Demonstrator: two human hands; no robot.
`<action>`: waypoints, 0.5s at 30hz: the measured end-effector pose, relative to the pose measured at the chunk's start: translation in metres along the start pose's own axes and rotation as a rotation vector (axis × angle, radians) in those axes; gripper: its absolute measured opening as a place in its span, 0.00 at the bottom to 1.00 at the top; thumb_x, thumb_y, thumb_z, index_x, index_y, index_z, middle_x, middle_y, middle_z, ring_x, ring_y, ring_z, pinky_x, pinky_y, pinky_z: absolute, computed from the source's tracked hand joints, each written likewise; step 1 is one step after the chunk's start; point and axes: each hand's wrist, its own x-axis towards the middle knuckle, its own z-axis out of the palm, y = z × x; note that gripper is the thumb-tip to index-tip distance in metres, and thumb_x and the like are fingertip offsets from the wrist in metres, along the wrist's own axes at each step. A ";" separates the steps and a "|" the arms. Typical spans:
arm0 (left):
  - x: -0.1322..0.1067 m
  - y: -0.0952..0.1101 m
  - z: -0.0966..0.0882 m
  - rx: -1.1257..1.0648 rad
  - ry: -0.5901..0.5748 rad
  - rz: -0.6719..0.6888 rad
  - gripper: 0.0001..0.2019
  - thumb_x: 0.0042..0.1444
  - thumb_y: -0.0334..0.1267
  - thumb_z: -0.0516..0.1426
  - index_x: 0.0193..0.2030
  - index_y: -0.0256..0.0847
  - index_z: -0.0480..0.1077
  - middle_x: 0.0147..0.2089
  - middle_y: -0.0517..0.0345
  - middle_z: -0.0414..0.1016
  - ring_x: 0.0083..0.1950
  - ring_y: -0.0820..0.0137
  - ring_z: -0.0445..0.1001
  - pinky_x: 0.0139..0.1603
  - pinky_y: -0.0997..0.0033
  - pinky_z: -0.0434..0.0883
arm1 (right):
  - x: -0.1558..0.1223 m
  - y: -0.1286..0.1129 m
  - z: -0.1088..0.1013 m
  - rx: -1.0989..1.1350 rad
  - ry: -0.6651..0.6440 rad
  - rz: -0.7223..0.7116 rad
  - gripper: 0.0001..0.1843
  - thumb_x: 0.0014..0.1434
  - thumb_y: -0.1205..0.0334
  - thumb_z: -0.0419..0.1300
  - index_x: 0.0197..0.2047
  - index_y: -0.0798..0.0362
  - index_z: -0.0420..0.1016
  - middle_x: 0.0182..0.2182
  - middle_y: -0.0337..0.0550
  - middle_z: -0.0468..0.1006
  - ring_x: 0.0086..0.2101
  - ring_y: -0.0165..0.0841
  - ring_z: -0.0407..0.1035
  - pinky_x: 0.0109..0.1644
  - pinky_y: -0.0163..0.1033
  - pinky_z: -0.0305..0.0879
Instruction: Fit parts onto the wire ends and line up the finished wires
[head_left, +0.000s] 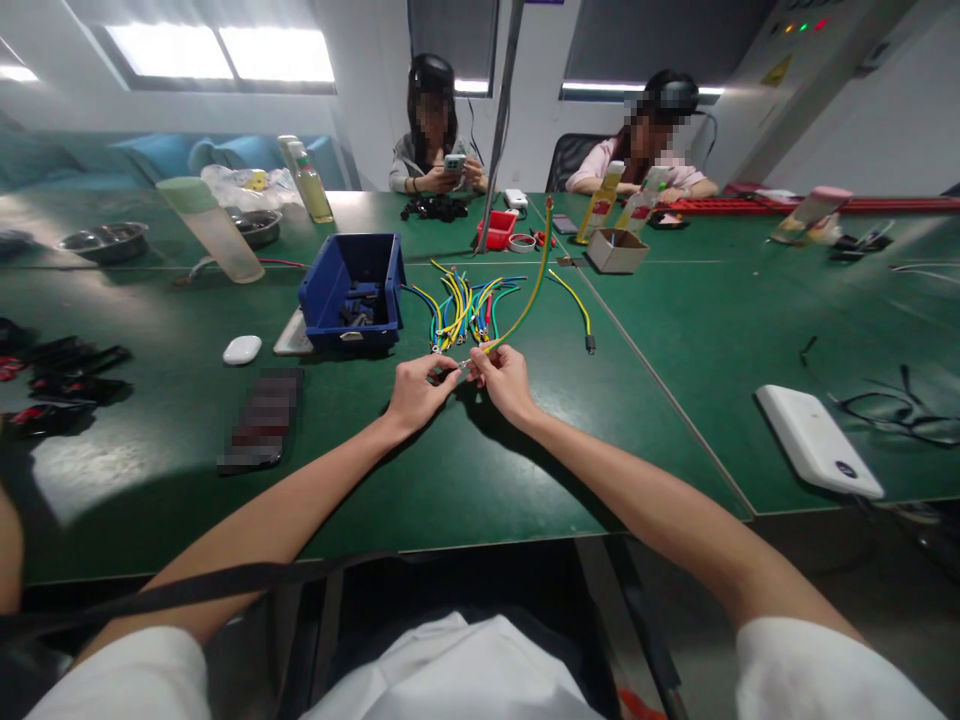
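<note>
Between thumb and fingers, my right hand point(507, 382) grips a yellow-green wire point(534, 295) near its lower end; the rest curves up and away. My left hand point(421, 388) meets it from the left, fingertips pinched at the small metal terminal point(463, 365) on the wire's end. Just beyond my hands lies a pile of short yellow, blue and green wires point(457, 305), some with ring terminals. One separate yellow wire point(574, 297) with a dark block on its end rests to the right. A blue bin point(352, 290) holding small black pieces stands left of the pile.
Left of my hands are a white case point(242, 349) and a blurred dark phone point(266, 420). A power bank point(817, 440) and eyeglasses point(900, 405) lie at right. A red box point(496, 232), a cardboard box point(616, 250) and bottles stand farther back. Two people sit across the table.
</note>
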 end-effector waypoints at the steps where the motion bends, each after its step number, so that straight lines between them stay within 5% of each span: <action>1: 0.000 0.000 0.000 0.010 0.005 0.006 0.05 0.55 0.38 0.61 0.35 0.40 0.76 0.34 0.57 0.81 0.31 0.71 0.77 0.37 0.71 0.75 | 0.000 0.000 0.000 0.005 -0.001 0.005 0.22 0.53 0.42 0.63 0.37 0.53 0.69 0.28 0.42 0.78 0.25 0.32 0.74 0.24 0.34 0.66; 15: -0.002 -0.002 -0.001 0.056 0.032 0.106 0.04 0.55 0.35 0.60 0.36 0.41 0.76 0.36 0.57 0.81 0.34 0.70 0.77 0.41 0.69 0.74 | -0.003 -0.003 0.002 0.022 -0.083 -0.008 0.18 0.53 0.46 0.64 0.34 0.54 0.69 0.24 0.39 0.76 0.24 0.31 0.72 0.26 0.34 0.65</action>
